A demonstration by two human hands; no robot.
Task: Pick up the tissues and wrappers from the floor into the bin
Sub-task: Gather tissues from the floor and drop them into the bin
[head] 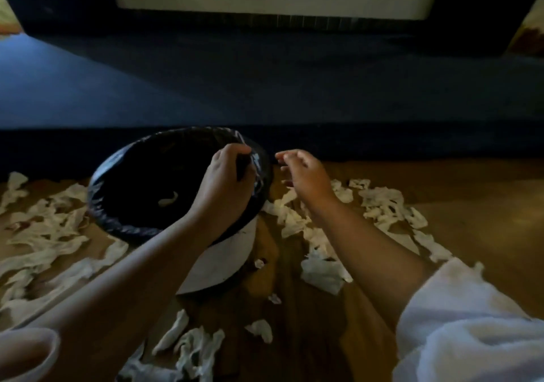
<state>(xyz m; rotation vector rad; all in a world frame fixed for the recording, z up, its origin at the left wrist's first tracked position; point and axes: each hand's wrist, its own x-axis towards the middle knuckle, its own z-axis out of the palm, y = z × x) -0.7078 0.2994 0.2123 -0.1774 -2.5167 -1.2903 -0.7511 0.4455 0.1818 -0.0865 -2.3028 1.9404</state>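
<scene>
Your left hand (226, 172) is at the far right rim of the bin (226, 252), fingers curled and pinching a fold of the black bin liner (260, 175) where it laps over the edge. Your right hand (303, 172) hangs in the air just to the right of the bin, apart from it, palm down, fingers loosely spread and holding nothing. A white sleeve (471, 322) covers that arm above the forearm.

The bin stands on the wooden floor (477, 181) with its mouth tipped toward you, and one white tissue (168, 200) lies inside on the liner. The rest of the tissues are on the floor around it: a wide scatter to the left (50, 228), another to the right under and beyond your right forearm (382, 205), and a smaller bunch close to you (194, 343). Two small shiny scraps (259, 263) lie just beside the bin's base; they may be wrappers, but the light is too dim to be sure.

Behind the bin runs a dark blue piece of furniture (265, 87).
</scene>
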